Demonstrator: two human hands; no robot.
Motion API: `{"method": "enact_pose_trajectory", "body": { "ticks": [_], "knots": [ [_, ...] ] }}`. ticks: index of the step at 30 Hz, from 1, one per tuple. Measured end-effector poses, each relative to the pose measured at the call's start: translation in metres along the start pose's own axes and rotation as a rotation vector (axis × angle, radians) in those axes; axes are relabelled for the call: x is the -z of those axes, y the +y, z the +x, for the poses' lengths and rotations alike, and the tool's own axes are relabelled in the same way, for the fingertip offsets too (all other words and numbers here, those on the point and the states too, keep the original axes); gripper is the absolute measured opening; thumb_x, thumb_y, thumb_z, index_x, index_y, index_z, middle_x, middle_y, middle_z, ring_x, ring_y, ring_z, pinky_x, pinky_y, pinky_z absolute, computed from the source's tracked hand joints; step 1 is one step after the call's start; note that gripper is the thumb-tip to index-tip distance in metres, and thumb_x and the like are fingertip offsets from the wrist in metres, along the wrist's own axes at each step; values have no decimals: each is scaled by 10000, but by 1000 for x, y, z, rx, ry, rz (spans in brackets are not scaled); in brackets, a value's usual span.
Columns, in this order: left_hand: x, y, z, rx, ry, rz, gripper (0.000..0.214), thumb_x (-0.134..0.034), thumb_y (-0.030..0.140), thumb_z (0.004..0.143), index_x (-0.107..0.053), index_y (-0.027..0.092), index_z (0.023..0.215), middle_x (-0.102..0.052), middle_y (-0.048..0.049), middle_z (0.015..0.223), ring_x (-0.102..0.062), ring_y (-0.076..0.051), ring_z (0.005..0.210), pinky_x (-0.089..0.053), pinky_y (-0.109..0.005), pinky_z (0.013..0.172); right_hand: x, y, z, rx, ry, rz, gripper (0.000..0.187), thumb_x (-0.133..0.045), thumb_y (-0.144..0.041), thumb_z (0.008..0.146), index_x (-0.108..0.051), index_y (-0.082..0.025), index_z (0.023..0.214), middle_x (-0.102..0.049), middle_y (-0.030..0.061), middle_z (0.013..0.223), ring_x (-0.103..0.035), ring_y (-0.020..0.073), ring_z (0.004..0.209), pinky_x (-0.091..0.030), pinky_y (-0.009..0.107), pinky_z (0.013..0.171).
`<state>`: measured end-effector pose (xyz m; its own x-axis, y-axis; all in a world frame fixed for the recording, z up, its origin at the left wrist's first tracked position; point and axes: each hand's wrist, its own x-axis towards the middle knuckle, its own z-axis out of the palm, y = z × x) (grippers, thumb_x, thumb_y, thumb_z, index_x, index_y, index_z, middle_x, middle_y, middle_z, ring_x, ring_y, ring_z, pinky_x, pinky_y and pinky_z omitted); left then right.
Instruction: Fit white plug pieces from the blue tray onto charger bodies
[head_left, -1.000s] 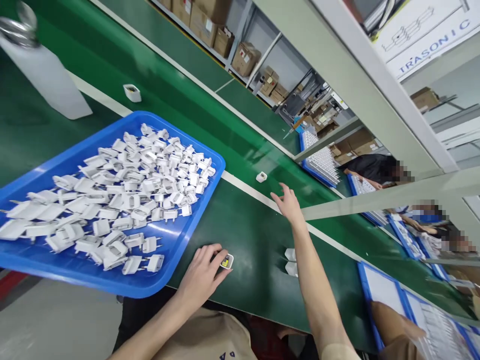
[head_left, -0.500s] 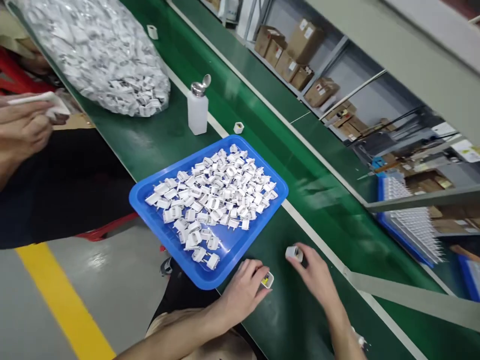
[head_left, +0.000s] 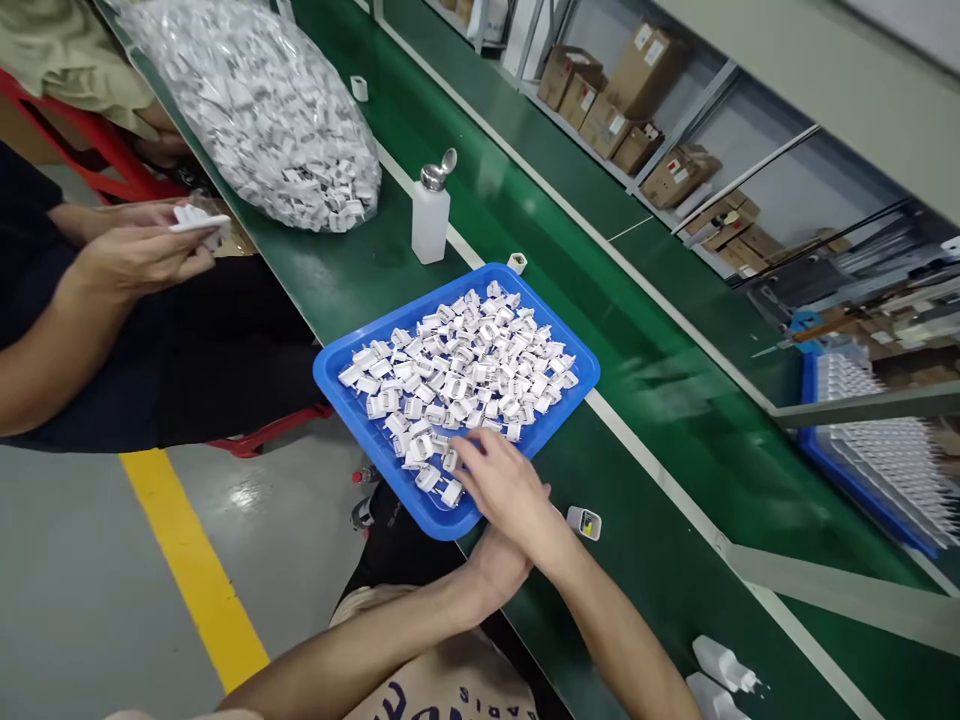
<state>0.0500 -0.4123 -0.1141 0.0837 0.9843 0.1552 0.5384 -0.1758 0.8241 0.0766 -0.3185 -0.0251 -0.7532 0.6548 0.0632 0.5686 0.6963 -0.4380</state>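
Note:
My right hand (head_left: 499, 478) reaches over the near corner of the blue tray (head_left: 420, 515), thumb and fingers apart beside a small white plug piece (head_left: 451, 460). Whether they touch it, I cannot tell. White plug pieces with metal pins (head_left: 465, 360) lie heaped in the tray. My left hand (head_left: 499, 568) is under my right wrist, which hides most of its fingers and anything in them. Just beyond the wrist, over the green table, is a white plug housing (head_left: 583, 522) with its end open and something yellow inside; any contact with my left fingers is hidden.
White plugs (head_left: 724, 662) lie at the lower right. A pump bottle (head_left: 430, 225) stands behind the tray, near a loose housing (head_left: 517, 263). A large clear bag of white parts (head_left: 277, 130) lies farther left. At left, a co-worker's hands (head_left: 150, 245) hold a white piece.
My right hand has moved left from above the table to the tray, and the housing it held is gone from its fingers. My left hand has slipped under my right wrist. The view has shifted.

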Motion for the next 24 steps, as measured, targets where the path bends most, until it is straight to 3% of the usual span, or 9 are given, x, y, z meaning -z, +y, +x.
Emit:
{"method": "enact_pose_trajectory", "body": {
  "ticks": [3, 5, 9, 12, 14, 17, 19, 22, 24],
  "knots": [
    [-1, -2, -1, -21, 30, 21, 500, -448, 159, 999, -487, 246, 1489, -634, -142, 1378, -616, -326, 1294, -600, -484, 945, -19, -2, 26, 43, -39, -3, 217, -711, -75, 884, -674, -248, 1010, -638, 42, 966, -620, 220, 847, -557, 324, 725],
    [-2, -1, -2, -48, 36, 14, 527, -509, 177, 963, -488, 256, 1484, -651, -133, 1352, -628, -349, 1274, -593, -507, 967, -13, 0, 20, 48, -35, 23, 207, -737, -92, 879, -671, -248, 998, -634, 26, 941, -624, 215, 864, -568, 326, 770],
    [-2, 6, 0, -80, 21, -32, 583, -613, 225, 918, -450, 225, 1477, -632, -150, 1339, -625, -369, 1255, -550, -552, 1044, 28, 7, -34, -78, 89, 122, 169, -649, -204, 993, -633, -256, 1153, -638, 47, 1128, -663, 200, 1015, -587, 307, 878],
    [-2, 12, 9, -98, -16, -46, 722, -709, 263, 887, -360, 194, 1516, -546, -193, 1434, -562, -379, 1324, -519, -585, 1067, 56, 18, -90, -258, 270, 168, 132, -558, -282, 1056, -588, -244, 1178, -633, 69, 1148, -696, 185, 985, -612, 279, 815],
    [-4, 16, 20, -132, -54, -33, 739, -758, 277, 869, -381, 210, 1501, -518, -187, 1473, -533, -378, 1353, -500, -589, 1078, 64, 29, -125, -375, 402, 163, 169, -555, -338, 1065, -547, -232, 1197, -652, 72, 1084, -716, 188, 905, -624, 279, 741],
    [-10, 21, 39, -194, -108, -2, 617, -775, 222, 867, -485, 219, 1412, -578, -142, 1420, -552, -348, 1315, -487, -545, 1072, 64, 40, -168, -509, 533, 116, 206, -594, -376, 1053, -544, -219, 1175, -676, 58, 989, -713, 188, 802, -615, 283, 673],
    [-15, 23, 49, -224, -130, 19, 426, -742, 162, 888, -568, 213, 1272, -653, -103, 1292, -599, -311, 1218, -501, -492, 1014, 60, 43, -184, -559, 547, 77, 173, -610, -358, 1049, -595, -221, 1153, -684, 55, 985, -692, 181, 778, -598, 281, 662],
    [-20, 24, 57, -249, -141, 50, 185, -705, 138, 906, -602, 202, 1046, -693, -69, 1100, -628, -279, 1058, -505, -437, 886, 52, 44, -190, -566, 500, 37, 169, -555, -310, 1075, -670, -247, 1181, -690, 64, 1058, -678, 196, 865, -584, 307, 729],
    [-22, 24, 58, -259, -138, 71, 156, -705, 134, 886, -583, 201, 958, -685, -64, 1027, -619, -274, 984, -492, -421, 821, 47, 46, -186, -543, 448, 23, 227, -512, -298, 1088, -682, -270, 1235, -696, 68, 1098, -666, 226, 960, -578, 355, 823]
  ]
}}
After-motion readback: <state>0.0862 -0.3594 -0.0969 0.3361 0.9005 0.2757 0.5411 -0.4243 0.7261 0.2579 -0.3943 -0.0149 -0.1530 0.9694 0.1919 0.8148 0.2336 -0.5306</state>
